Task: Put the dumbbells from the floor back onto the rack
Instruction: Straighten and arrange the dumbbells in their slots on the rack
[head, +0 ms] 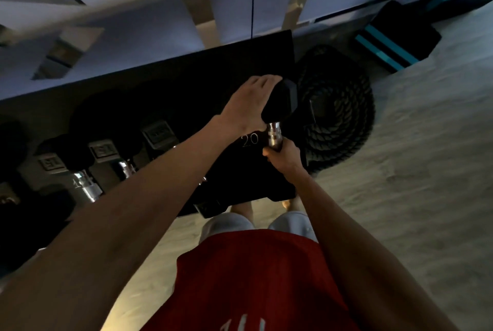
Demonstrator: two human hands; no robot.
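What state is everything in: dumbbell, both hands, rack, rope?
dumbbell: held at the rack's right end
left hand: laid on its far head
right hand: gripping its chrome handle
rack: other dumbbells stored at left
rope: coiled on the floor

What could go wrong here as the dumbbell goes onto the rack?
1. The left hand lies on the dumbbell head, on the side of the racked dumbbells; its fingers could get pinched as it sets down.
2. Only the right hand grips the handle; a slip could drop it toward the foot below.
3. The spot is at the rack end, by the rope; it may roll off.
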